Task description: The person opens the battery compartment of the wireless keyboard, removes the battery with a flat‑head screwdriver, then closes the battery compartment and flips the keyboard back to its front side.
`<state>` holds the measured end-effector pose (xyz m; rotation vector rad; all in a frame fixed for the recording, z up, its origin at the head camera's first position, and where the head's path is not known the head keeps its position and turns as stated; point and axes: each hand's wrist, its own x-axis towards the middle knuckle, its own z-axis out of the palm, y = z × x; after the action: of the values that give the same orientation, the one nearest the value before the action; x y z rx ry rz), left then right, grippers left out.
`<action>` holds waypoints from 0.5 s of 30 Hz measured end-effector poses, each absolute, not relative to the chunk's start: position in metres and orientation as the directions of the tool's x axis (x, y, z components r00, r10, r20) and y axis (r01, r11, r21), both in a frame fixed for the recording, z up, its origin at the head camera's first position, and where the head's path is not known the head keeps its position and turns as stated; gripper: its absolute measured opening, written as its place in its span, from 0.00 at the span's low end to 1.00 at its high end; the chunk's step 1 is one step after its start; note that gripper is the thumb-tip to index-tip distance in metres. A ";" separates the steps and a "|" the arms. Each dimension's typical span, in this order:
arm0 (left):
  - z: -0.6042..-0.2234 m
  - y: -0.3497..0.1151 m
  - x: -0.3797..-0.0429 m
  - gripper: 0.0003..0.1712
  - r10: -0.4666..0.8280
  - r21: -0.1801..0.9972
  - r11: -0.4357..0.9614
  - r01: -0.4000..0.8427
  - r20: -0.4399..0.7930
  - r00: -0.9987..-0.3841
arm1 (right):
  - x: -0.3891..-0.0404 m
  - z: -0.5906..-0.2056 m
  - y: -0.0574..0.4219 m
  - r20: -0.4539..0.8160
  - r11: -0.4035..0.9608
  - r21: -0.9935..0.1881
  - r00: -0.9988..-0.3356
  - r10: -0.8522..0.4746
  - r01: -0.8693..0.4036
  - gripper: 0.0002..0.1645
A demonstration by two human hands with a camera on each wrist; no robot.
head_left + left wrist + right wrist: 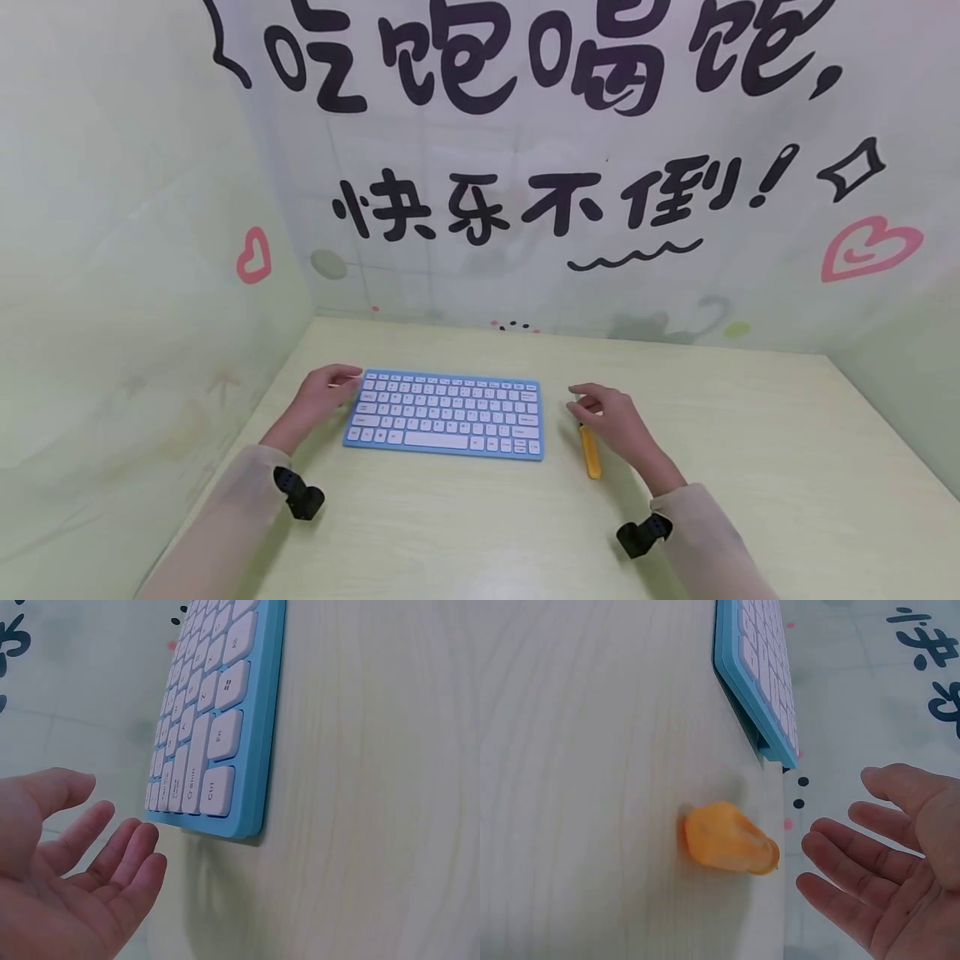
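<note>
A light-blue keyboard (450,414) with white keys lies flat on the table. My left hand (321,394) hovers by its left edge, fingers relaxed and palm empty. In the left wrist view, the left hand's (90,881) fingertips are just off the keyboard's (217,735) lower left corner. To the keyboard's right is a slim tool with an orange handle (590,454); its far part is hidden under my right hand (617,421). The right wrist view shows the rounded orange handle end (727,838), with the loosely spread right hand (900,862) apart from it and holding nothing.
The pale wooden table (465,525) meets a left wall (135,333) and a back wall (465,283) printed with black lettering and pink hearts. A black camera is strapped to each wrist.
</note>
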<state>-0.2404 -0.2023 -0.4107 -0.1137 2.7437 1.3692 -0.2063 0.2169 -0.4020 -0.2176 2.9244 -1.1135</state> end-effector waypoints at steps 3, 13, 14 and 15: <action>-0.415 -0.202 -0.242 0.22 -0.038 0.804 0.583 -0.119 -0.120 -0.992 | -0.208 -0.407 0.209 0.026 0.727 -0.677 -0.991 -0.129 -0.113 0.21; -0.423 -0.201 -0.244 0.22 -0.021 0.817 0.561 -0.136 -0.150 -0.988 | -0.212 -0.418 0.190 0.010 0.715 -0.691 -0.989 -0.145 -0.111 0.19; -0.423 -0.201 -0.244 0.23 -0.023 0.817 0.559 -0.144 -0.158 -0.987 | -0.212 -0.419 0.188 0.009 0.716 -0.690 -0.989 -0.144 -0.111 0.19; -0.423 -0.201 -0.244 0.23 -0.024 0.818 0.556 -0.151 -0.166 -0.986 | -0.212 -0.420 0.187 0.008 0.718 -0.688 -0.990 -0.143 -0.109 0.19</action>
<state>-0.2442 -0.2011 -0.4234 -0.1500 2.6487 1.4119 -0.2124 0.1868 -0.4203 -0.2112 2.8688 -1.1437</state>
